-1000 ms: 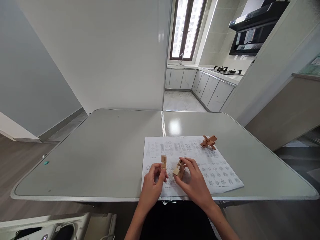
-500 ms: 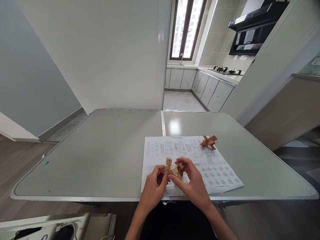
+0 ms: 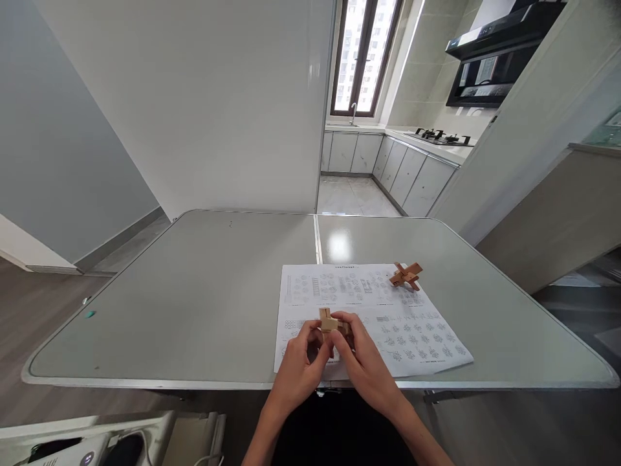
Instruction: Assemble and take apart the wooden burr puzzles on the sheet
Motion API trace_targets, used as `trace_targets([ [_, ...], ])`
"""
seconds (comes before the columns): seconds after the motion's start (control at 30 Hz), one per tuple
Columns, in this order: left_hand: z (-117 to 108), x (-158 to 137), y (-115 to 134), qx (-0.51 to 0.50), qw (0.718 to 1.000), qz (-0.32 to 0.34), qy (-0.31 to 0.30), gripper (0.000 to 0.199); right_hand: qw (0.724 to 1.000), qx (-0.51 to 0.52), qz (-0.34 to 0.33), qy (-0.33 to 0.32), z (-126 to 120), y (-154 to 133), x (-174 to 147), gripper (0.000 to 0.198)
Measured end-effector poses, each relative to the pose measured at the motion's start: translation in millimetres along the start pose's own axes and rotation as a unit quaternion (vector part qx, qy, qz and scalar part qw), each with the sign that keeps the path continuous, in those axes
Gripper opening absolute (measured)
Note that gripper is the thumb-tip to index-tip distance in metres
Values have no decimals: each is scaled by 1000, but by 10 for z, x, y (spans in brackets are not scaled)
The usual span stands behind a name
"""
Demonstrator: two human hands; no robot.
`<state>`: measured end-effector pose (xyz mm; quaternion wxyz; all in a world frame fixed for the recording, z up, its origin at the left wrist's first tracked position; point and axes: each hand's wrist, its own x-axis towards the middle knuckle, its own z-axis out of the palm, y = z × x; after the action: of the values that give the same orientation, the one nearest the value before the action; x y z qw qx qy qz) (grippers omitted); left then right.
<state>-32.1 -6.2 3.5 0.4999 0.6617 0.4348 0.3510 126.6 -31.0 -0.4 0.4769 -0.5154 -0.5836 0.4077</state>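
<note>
Between my two hands is a light wooden block puzzle (image 3: 330, 323), held just above a printed sheet (image 3: 412, 336). My left hand (image 3: 301, 362) grips its left side between thumb and fingers. On the other side my right hand (image 3: 361, 359) pinches it, thumb at the front and fingers behind. One block of the puzzle sticks up at the top left; its lower part is hidden by my fingers. A second wooden puzzle (image 3: 406, 276), reddish brown and made of crossed notched bars, rests on the sheet's far right corner.
The sheet of small line drawings lies on a grey-green table (image 3: 169, 304) with a pale metal edge. A small teal piece (image 3: 90, 314) sits near the table's left edge. Below left stands a white bin (image 3: 97, 433) holding cables and devices.
My right hand has moved left and closer to my left hand. The blocks that were spread apart now sit closer together between my fingers.
</note>
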Motion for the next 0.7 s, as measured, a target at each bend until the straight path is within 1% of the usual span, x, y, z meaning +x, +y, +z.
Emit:
trace_targets([
  [0.07, 0, 5, -17, -4, 1000, -4, 6, 38, 1000, -11, -7, 7, -6, 0, -17, 35],
  [0.17, 3, 13, -50, -7, 1000, -8, 19, 39, 1000, -18, -1, 6, -11, 15, -35, 37],
  [0.3, 4, 20, -79, -18, 999, -6, 29, 40, 1000, -7, 3, 13, -17, 34, -35, 40],
  [0.43, -8, 21, -69, -18, 999, -11, 27, 40, 1000, 5, 3, 13, -65, 49, -10, 38],
  [0.6, -16, 20, -55, -13, 999, -12, 30, 37, 998, -61, 4, 6, -152, 80, -1, 39],
  [0.7, -14, 25, -60, -13, 999, -9, 31, 37, 996, -93, -14, 3, -173, 85, -26, 41],
])
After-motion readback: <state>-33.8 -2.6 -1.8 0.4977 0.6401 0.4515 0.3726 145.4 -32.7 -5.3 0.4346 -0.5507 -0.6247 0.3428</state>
